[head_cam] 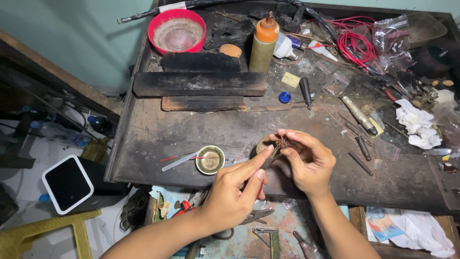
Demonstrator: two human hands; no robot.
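We pinch a small, dark reddish-brown, knobbly cluster (282, 142) in right hand (309, 163) fingertips; left hand (235, 189) grips a thin tool touching it.

one head-worn view looks steeply down, close over the workbench (191, 129) (its far edge toward the wall).

On the dark, sooty desk (158, 139): behind the orange-capped olive bottle (264, 44) a red bowl (176, 29), right of it red wires (355, 44).
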